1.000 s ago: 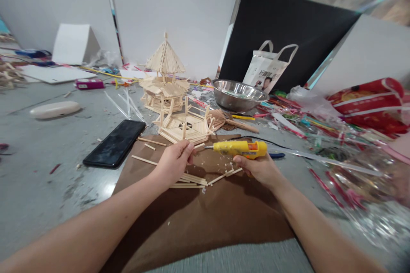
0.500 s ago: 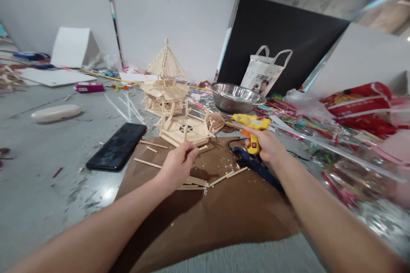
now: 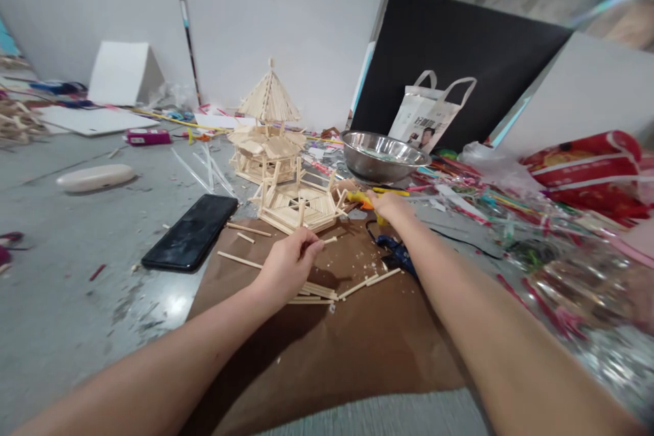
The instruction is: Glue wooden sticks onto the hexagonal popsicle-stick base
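My left hand (image 3: pixel 291 262) is closed in a pinch on a short wooden stick (image 3: pixel 330 240), whose pale end pokes out to the right. My right hand (image 3: pixel 392 210) grips a yellow hot glue gun (image 3: pixel 355 197), its nozzle end turned left towards the stick model; my hand hides much of the body. Just beyond my left hand stands the hexagonal wooden stick base (image 3: pixel 327 219) with upright posts. Behind it rises a stick pavilion (image 3: pixel 270 99) with a pointed roof. Loose wooden sticks (image 3: pixel 313 301) lie below my left hand on the brown sheet (image 3: pixel 347 361).
A black phone (image 3: pixel 189 231) lies left of the sheet, a white oval case (image 3: pixel 96 178) farther left. Dark blue pliers (image 3: pixel 398 253) lie under my right forearm. Behind are a steel bowl (image 3: pixel 385 158) and white bag (image 3: pixel 424 119). Plastic scraps (image 3: pixel 541 218) clutter the right.
My right hand has moved left and away from me with the glue gun, closer to the stick base. My left hand keeps its pinch on the stick, nearly still.
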The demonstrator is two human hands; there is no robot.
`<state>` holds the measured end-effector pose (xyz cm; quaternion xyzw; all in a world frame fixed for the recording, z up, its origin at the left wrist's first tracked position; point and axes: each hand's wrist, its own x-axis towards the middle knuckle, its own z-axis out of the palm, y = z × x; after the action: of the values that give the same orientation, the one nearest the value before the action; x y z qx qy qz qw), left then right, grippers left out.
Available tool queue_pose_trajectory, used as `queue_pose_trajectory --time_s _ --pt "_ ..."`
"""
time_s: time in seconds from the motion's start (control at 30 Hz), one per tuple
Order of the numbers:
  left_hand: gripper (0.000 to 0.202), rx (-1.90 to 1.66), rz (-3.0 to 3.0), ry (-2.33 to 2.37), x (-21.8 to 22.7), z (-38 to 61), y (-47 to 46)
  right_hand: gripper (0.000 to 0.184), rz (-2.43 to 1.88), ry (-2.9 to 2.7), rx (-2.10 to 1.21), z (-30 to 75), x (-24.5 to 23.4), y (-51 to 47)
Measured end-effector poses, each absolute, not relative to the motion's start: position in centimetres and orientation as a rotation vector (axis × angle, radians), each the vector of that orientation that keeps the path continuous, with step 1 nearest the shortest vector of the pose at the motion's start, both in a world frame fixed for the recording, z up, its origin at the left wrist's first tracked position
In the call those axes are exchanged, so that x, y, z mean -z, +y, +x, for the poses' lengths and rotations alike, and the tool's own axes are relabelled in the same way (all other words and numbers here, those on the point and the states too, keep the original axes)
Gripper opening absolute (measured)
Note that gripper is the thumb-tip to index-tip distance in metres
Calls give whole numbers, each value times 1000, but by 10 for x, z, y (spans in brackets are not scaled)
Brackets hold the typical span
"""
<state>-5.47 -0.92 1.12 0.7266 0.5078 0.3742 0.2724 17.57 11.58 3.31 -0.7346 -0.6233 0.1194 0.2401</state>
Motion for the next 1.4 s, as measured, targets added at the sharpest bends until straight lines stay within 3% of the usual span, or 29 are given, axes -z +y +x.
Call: queue_pose_trajectory --time_s 0.1,0.2,0.3,0.47,0.7,0.93,1.4 --pt "21 -953 2005 1403 -11 -55 -10 40 -2096 -1668 -47 173 -39 106" --pt "19 -803 2109 1451 -11 -54 -12 27 -1902 -1949 142 164 -43 95" --pt "19 -662 2218 1507 -10 -53 -14 25 -1674 -2162 -27 154 -40 88" --pt "20 -613 2368 1474 -10 -53 -14 37 -1540 -2185 -306 140 -28 90" --pt "22 -564 2433 1478 -11 -53 -14 39 -1556 -2295 -296 136 -25 90" --pt "21 -523 2492 1511 -10 -53 -16 26 -1556 -2299 -256 136 -30 74" --pt "19 -511 2553 1509 -8 -51 -17 29 -1554 -2311 -253 135 -21 42"
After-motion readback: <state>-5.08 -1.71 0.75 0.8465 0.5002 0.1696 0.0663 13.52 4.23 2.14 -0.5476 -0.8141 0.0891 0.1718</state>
